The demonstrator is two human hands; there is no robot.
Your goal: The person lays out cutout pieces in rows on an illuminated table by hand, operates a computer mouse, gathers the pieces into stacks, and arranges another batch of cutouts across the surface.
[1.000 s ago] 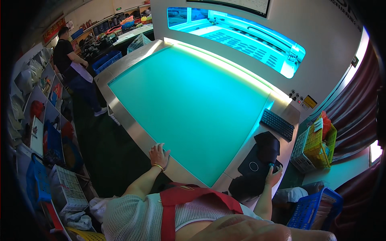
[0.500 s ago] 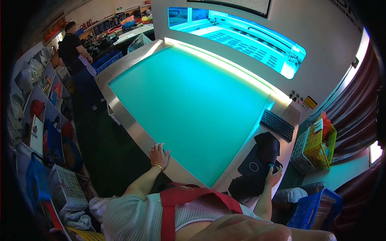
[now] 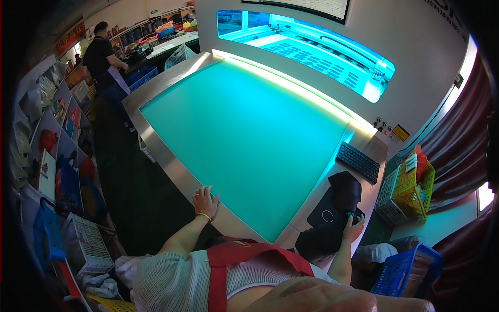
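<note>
My left hand [image 3: 205,201] lies with fingers spread on the metal front rim of a large machine table, just touching the edge of its smooth teal-lit bed [image 3: 244,140]. At the right corner, my right hand [image 3: 354,227] is curled over a small dark computer mouse [image 3: 351,214], partly hidden by the fingers. Under and beside it is a black pad [image 3: 326,214] with a white ring. Black pieces [image 3: 345,190] of what looks like cloth or leather lie over the pad, and another dark piece [image 3: 315,241] sits nearer my body.
A black keyboard [image 3: 358,162] lies beyond the pad. Behind the bed, a lit window [image 3: 306,54] shows rows of dark shapes inside the machine, under a screen [image 3: 312,6]. Crates [image 3: 413,184] stand at right, shelves [image 3: 49,140] at left. Another person [image 3: 104,67] stands far left.
The person at the far left has shifted a little to the right and turned toward the dark worktop. My hands and the things near them have not visibly moved.
</note>
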